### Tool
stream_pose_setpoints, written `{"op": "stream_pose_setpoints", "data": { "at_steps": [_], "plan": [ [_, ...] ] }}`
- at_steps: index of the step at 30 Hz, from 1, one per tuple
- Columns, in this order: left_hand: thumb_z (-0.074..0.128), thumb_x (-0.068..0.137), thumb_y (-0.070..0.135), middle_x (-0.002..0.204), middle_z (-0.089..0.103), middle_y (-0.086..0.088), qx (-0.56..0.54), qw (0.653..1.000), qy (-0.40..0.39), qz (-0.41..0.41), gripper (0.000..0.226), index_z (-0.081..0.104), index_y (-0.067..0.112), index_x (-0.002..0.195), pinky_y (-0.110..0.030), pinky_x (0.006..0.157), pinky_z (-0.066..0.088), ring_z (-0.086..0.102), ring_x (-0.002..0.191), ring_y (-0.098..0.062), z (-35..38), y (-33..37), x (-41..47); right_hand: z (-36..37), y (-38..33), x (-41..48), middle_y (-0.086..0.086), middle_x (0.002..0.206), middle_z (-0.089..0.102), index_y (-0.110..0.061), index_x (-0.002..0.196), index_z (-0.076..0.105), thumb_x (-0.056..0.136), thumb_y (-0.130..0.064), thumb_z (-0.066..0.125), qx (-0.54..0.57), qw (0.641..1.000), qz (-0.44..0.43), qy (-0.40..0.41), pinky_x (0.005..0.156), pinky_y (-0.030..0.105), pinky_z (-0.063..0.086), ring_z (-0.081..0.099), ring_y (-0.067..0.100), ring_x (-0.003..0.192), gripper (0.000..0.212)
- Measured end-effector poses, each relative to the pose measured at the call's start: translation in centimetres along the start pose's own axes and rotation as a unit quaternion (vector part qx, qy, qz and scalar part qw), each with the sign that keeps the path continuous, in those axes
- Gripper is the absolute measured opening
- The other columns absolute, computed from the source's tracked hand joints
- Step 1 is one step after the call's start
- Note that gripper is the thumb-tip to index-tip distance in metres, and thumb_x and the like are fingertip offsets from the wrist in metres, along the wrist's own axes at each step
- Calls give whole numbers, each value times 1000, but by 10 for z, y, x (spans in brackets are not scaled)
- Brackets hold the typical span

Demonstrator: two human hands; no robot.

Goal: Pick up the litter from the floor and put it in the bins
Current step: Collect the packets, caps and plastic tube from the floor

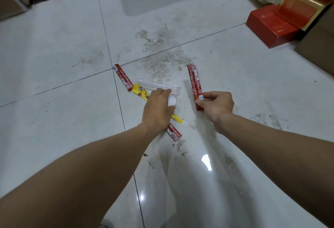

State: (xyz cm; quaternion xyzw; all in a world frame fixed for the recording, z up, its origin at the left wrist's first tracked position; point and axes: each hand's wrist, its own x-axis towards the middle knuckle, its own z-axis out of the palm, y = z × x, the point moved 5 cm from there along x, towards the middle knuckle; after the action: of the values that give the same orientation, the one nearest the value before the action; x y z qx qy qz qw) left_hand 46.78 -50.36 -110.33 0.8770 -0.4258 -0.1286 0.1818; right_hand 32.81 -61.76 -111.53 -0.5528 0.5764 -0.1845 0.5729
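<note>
So the right hand (215, 106) grip pinches the red wrapper (195, 83) by its near end, probably for easy carrying; the left hand (157, 108) grip curls round the white cap (172, 100) amid litter mid-floor (54, 47).

Red box (269, 27), upper right; brown cardboard carton (319, 47) just beside it; second carton (10, 0), upper left.
</note>
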Motion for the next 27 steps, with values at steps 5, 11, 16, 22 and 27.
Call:
{"op": "stream_pose_setpoints", "data": {
  "at_steps": [5, 11, 16, 22, 27],
  "plan": [
    [69, 88, 19, 133, 50, -7, -9, 999, 40, 2, 57, 47, 9, 139, -30, 100, 36, 41, 128, -24, -17, 11, -10, -4, -19, -14, -1, 77, 68, -10, 94, 70, 76, 0, 78, 23, 999, -19, -14, 63, 19, 56, 67, 11, 60, 22],
    [75, 82, 20, 126, 54, -4, -32, 993, 107, -35, 55, 55, 10, 132, -27, 96, 40, 52, 116, -22, -53, 13, -35, 13, -44, -36, -5, 72, 65, -14, 88, 70, 74, 2, 79, 55, 997, -43, -39, 78, 29, 59, 69, 15, 71, 23],
    [79, 78, 22, 119, 57, -4, -35, 979, 177, -95, 51, 60, 12, 124, -26, 93, 42, 55, 109, -21, -96, -7, -82, 57, -61, -68, -5, 71, 65, -10, 95, 74, 75, 1, 78, 69, 993, -60, -81, 71, 22, 57, 67, 13, 69, 23],
    [79, 77, 23, 118, 58, -2, 8, 961, 226, -157, 51, 60, 13, 123, -25, 91, 44, 56, 105, -19, -165, -54, -133, 122, -71, -134, 0, 82, 71, -11, 99, 74, 74, 0, 77, 74, 980, -72, -169, 83, 35, 58, 70, 20, 81, 27],
    [80, 75, 22, 113, 59, 2, -8, 937, 281, -207, 48, 63, 16, 120, -21, 83, 41, 56, 99, -15, -208, -97, -183, 163, -82, -173, 1, 83, 70, -10, 96, 72, 73, 3, 77, 59, 972, -92, -208, 81, 38, 59, 70, 23, 82, 27]
  ]
}}
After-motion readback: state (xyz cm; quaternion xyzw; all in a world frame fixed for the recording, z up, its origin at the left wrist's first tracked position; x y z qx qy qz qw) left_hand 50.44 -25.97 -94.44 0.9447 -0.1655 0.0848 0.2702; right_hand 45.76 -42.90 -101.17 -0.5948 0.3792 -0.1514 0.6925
